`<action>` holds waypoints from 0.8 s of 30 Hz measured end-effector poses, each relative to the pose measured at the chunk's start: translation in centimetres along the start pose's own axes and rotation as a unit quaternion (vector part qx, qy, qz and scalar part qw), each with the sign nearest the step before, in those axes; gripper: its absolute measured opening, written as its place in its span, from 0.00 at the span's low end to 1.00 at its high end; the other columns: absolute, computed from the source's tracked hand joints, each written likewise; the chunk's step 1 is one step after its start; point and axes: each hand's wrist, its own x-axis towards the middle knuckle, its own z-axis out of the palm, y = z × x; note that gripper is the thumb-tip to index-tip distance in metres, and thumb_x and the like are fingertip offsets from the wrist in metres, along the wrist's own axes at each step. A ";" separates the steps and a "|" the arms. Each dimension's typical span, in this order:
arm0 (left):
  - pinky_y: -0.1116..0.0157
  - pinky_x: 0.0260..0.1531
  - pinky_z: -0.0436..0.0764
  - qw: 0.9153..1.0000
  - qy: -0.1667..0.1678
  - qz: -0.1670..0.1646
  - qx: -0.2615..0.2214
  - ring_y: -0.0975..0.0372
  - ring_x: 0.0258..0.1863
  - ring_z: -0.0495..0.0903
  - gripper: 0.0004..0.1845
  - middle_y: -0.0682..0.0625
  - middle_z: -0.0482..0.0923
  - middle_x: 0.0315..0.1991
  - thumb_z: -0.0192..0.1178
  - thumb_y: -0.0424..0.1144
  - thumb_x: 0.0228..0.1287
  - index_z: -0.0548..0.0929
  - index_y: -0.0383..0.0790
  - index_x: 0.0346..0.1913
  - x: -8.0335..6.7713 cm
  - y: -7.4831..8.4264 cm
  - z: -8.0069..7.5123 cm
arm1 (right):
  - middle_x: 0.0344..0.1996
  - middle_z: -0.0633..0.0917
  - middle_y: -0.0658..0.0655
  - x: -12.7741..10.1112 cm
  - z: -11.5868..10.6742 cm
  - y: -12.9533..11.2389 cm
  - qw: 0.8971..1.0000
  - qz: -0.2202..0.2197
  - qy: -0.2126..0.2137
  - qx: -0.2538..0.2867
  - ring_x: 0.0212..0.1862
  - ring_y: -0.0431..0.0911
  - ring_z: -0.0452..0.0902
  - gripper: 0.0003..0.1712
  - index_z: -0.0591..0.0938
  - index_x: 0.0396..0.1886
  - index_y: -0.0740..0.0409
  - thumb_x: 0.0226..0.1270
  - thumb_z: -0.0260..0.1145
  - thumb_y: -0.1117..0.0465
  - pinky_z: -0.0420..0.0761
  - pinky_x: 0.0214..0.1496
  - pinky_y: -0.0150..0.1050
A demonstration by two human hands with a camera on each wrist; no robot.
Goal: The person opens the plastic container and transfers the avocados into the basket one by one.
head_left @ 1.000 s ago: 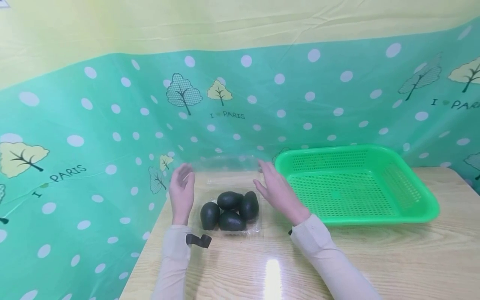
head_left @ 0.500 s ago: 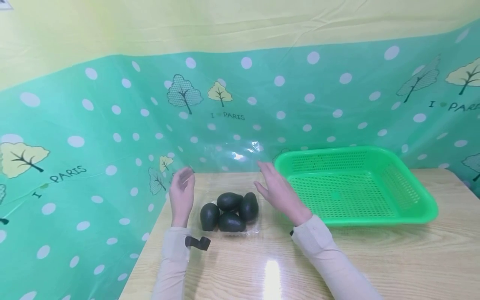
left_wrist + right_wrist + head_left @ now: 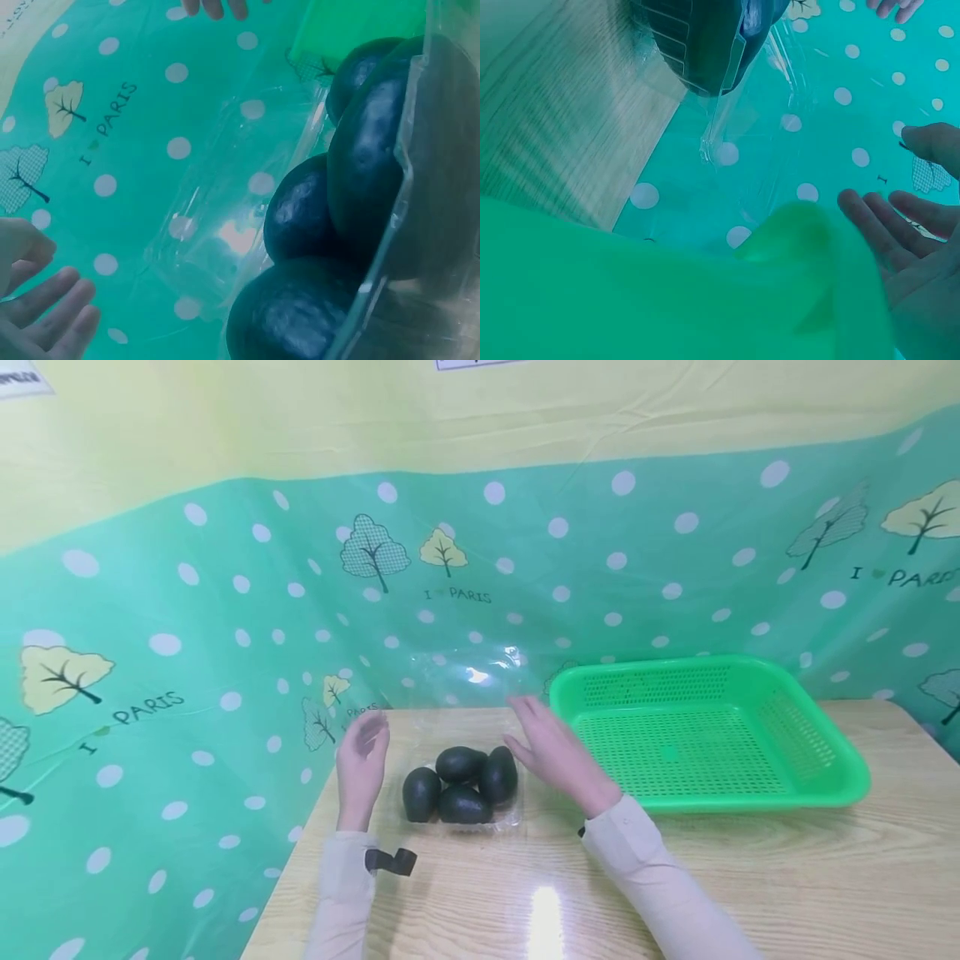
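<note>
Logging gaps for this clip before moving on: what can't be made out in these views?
- Head view: the clear container and its raised lid barely show; transparency and glare hide their edges.
- Head view: whether more fruits lie under the four dark fruits is hidden.
- Left wrist view: the left hand is cut off by the edge.
- Right wrist view: a blurred green basket blocks the lower frame; the right hand shows partly.
</note>
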 end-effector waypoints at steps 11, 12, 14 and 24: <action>0.53 0.65 0.73 0.999 -0.015 -0.042 0.020 0.51 0.60 0.76 0.18 0.41 0.77 0.60 0.55 0.34 0.73 0.75 0.33 0.62 -1.7 -1.0 -0.6 | 0.63 0.73 0.64 -0.4 0.7 -0.2 1.000 -0.007 -0.016 -0.009 0.62 0.56 0.75 0.34 0.67 0.70 0.63 0.69 0.67 0.57 0.80 0.62 0.46; 0.53 0.65 0.73 0.999 -0.016 -0.043 0.022 0.51 0.61 0.76 0.18 0.41 0.77 0.60 0.55 0.34 0.73 0.75 0.34 0.62 -1.9 -1.1 -0.6 | 0.64 0.73 0.64 -0.5 0.8 -0.2 1.000 -0.005 -0.018 -0.010 0.62 0.57 0.75 0.34 0.67 0.70 0.62 0.69 0.67 0.56 0.80 0.61 0.46; 0.53 0.65 0.73 0.999 -0.015 -0.046 0.025 0.51 0.61 0.76 0.18 0.41 0.77 0.60 0.55 0.35 0.73 0.75 0.34 0.62 -2.1 -1.2 -0.6 | 0.65 0.72 0.64 -0.5 1.0 -0.2 1.000 -0.002 -0.024 -0.010 0.63 0.57 0.75 0.34 0.67 0.70 0.62 0.69 0.66 0.55 0.81 0.60 0.45; 0.53 0.66 0.72 0.998 -0.018 -0.062 0.011 0.50 0.61 0.75 0.18 0.39 0.77 0.60 0.56 0.36 0.73 0.76 0.34 0.62 -2.6 -2.0 -0.9 | 0.59 0.77 0.61 -0.8 2.1 -0.1 0.999 -0.012 -0.036 -0.015 0.56 0.51 0.78 0.33 0.70 0.68 0.63 0.67 0.69 0.58 0.83 0.55 0.39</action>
